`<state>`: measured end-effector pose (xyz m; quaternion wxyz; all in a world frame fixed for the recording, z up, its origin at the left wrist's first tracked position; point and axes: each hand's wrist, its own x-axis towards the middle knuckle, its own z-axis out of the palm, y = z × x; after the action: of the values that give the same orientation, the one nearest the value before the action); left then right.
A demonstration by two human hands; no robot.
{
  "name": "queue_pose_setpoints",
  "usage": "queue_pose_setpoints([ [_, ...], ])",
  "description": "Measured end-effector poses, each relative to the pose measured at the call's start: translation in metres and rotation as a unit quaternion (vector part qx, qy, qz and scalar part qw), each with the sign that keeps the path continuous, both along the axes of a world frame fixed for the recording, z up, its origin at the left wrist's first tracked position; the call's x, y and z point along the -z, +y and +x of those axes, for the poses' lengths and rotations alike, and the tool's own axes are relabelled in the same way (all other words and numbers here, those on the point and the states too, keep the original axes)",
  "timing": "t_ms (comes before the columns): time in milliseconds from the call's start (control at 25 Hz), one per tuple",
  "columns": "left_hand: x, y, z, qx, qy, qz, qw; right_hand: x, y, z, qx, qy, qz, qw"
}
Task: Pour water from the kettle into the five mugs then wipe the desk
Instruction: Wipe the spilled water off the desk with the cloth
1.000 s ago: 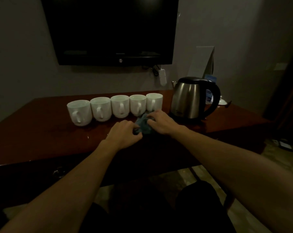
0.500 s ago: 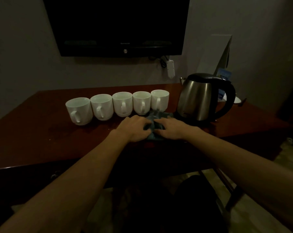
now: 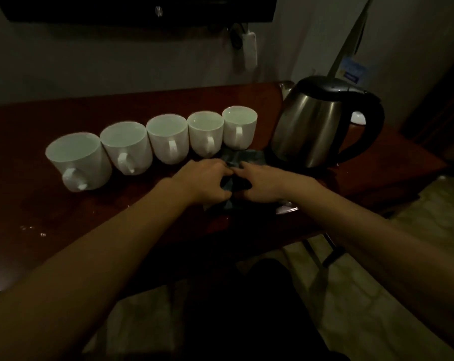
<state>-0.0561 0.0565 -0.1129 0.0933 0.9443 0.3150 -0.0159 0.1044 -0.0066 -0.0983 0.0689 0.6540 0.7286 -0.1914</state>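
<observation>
Both hands gather the cloth on the bench, ready for the wiping step.

The left hand (image 3: 205,179) and the right hand (image 3: 263,182) lie side by side on a dark blue cloth (image 3: 242,157), each grip curled and pinching its folds. The cloth rests on the bench (image 3: 142,105) just in front of the rightmost of the five mugs (image 3: 168,139), beside the kettle (image 3: 314,123), which stands upright. The pouring seems finished. Small drops (image 3: 31,229) shine at the left, so the next move probably needs a flat cloth, swept there without bumping the mugs.
</observation>
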Motion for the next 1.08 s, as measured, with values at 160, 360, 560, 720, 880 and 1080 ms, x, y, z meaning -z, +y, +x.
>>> queue_pose_setpoints([
  [160,-0.013,-0.007,0.005,-0.024,0.052,-0.006,0.998,0.0,0.005,-0.004,0.025,0.03,-0.018,0.999],
  [360,-0.023,-0.03,-0.004,-0.076,0.095,-0.032,0.992,-0.002,-0.013,-0.006,0.045,0.078,-0.05,0.995],
  [560,-0.024,-0.051,-0.051,-0.135,0.111,-0.062,0.983,-0.004,-0.018,-0.045,-0.005,0.085,-0.053,0.995],
  [720,-0.026,-0.07,-0.097,-0.203,0.104,-0.084,0.97,-0.001,-0.015,-0.088,-0.067,0.072,-0.068,0.993],
  [880,-0.033,-0.089,-0.152,-0.279,0.108,-0.104,0.948,-0.008,-0.008,-0.142,-0.152,0.066,-0.08,0.983],
  [1080,-0.042,-0.107,-0.233,-0.365,0.118,-0.121,0.916,-0.009,0.001,-0.232,-0.244,0.065,-0.089,0.964],
])
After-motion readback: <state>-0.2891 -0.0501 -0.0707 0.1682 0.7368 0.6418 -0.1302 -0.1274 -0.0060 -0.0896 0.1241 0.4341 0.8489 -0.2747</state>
